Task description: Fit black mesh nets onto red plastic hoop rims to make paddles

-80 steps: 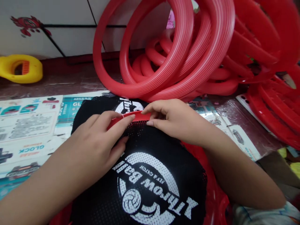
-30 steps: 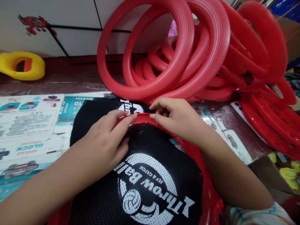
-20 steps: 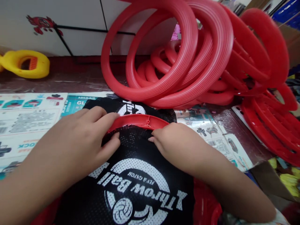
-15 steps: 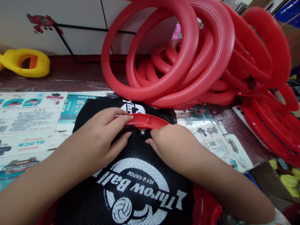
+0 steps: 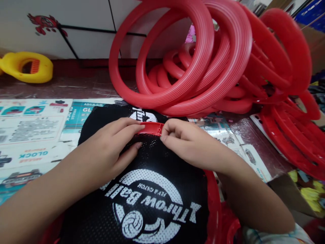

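Black mesh fabric (image 5: 101,200) with a white "Throw Ball" print lies over red plastic in front of me. A curved strip of a red plastic ring (image 5: 151,128), its hollow inner side up, shows between my hands. My left hand (image 5: 111,140) holds the ring and mesh at the strip's left end, fingers on the ring and thumb on the mesh. At the strip's right end, my right hand (image 5: 181,139) is closed in a pinch beside a small peg in the ring. The mesh edge appears to be between its fingertips, though they partly hide it.
Several red ridged rings (image 5: 203,61) are heaped behind the mesh, and more red ring pieces (image 5: 289,135) stack at the right. A yellow plastic part (image 5: 39,69) lies at the left. Printed cardboard (image 5: 33,135) covers the table. An open box (image 5: 291,193) stands at the lower right.
My right hand has moved left along the red ring, closer to my left hand, and its fingers are now pinched near the peg. My left hand stays in place.
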Tool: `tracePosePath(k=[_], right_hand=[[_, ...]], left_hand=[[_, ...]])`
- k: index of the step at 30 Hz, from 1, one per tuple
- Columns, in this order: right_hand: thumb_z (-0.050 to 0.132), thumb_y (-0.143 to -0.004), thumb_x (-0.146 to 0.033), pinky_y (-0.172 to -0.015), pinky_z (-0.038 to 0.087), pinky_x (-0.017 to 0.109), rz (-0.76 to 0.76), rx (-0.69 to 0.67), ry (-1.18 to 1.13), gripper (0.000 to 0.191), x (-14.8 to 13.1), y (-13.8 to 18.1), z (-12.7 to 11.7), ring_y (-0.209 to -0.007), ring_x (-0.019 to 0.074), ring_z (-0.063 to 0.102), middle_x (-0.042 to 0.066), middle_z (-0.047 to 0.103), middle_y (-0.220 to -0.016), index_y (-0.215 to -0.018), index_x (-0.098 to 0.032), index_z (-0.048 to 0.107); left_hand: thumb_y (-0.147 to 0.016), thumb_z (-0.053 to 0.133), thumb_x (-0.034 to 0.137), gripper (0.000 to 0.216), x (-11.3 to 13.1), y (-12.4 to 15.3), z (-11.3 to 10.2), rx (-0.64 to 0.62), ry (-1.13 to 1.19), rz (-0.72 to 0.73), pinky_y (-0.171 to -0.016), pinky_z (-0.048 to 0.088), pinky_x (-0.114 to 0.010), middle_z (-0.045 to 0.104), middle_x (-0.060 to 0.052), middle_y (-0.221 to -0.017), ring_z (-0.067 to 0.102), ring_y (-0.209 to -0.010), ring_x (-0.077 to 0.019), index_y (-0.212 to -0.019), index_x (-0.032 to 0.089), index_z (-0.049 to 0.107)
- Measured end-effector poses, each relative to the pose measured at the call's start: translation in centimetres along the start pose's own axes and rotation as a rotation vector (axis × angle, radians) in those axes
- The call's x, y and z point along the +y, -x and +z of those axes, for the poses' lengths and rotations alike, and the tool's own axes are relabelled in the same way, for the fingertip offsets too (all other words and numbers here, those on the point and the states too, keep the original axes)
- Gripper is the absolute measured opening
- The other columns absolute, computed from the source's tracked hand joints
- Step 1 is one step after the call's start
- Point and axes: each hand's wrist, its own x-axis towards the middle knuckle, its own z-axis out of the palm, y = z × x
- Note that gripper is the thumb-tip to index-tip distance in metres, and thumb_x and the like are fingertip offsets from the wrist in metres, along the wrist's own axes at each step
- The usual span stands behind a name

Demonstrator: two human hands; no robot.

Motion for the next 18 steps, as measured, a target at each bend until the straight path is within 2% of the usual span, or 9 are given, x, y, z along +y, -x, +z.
tracePosePath(k=[3, 7, 10, 13, 18], right_hand=[[0.058, -0.087, -0.029, -0.05, 0.029, 0.023, -0.001, -0.011, 0.026, 0.013, 0.16, -0.09, 0.18, -0.05, 0.0077, 0.045, -0.006, 0.054, -0.059, -0.089, -0.018, 0.064], [0.062, -0.087, -0.024, -0.056, 0.031, 0.024, -0.069, 0.041, 0.161, 0.016, 0.0, 0.12, 0.02, -0.056, 0.0085, 0.049, -0.003, 0.061, -0.062, -0.076, -0.018, 0.07], [0.065, -0.086, -0.028, -0.057, 0.03, 0.026, -0.09, 0.027, 0.263, 0.017, -0.07, 0.2, -0.09, -0.06, 0.0103, 0.052, -0.001, 0.065, -0.068, -0.073, -0.018, 0.072], [0.068, -0.084, -0.03, -0.058, 0.029, 0.027, -0.106, -0.011, 0.363, 0.016, -0.14, 0.13, 0.12, -0.063, 0.012, 0.053, -0.001, 0.066, -0.069, -0.073, -0.018, 0.071], [0.065, -0.085, -0.024, -0.06, 0.03, 0.027, -0.122, 0.026, 0.471, 0.016, -0.59, 0.21, 0.65, -0.067, 0.0131, 0.052, 0.002, 0.064, -0.077, -0.071, -0.016, 0.063]], left_hand=[[-0.095, 0.045, 0.025, 0.029, 0.07, -0.03, 0.03, 0.004, 0.004, -0.004, -0.1, 0.046, -0.041, 0.056, -0.013, -0.124, 0.055, -0.114, -0.0229, -0.121, 0.014, 0.053], [-0.095, 0.045, 0.024, 0.029, 0.14, -0.11, 0.06, 0.013, 0.006, -0.003, -0.1, 0.046, -0.041, 0.056, -0.012, -0.124, 0.055, -0.114, -0.0227, -0.121, 0.014, 0.053], [-0.095, 0.045, 0.023, 0.029, 0.15, -0.09, 0.05, 0.025, 0.01, -0.002, -0.1, 0.046, -0.041, 0.056, -0.013, -0.124, 0.055, -0.114, -0.0229, -0.121, 0.013, 0.053], [-0.095, 0.044, 0.022, 0.028, 0.15, -0.04, 0.14, 0.043, 0.004, 0.002, -0.099, 0.047, -0.042, 0.056, -0.013, -0.122, 0.055, -0.114, -0.0235, -0.119, 0.012, 0.054], [-0.094, 0.045, 0.022, 0.028, 0.08, -0.12, 0.44, 0.06, 0.001, 0.022, -0.099, 0.048, -0.044, 0.057, -0.015, -0.122, 0.056, -0.114, -0.0246, -0.117, 0.01, 0.055]])
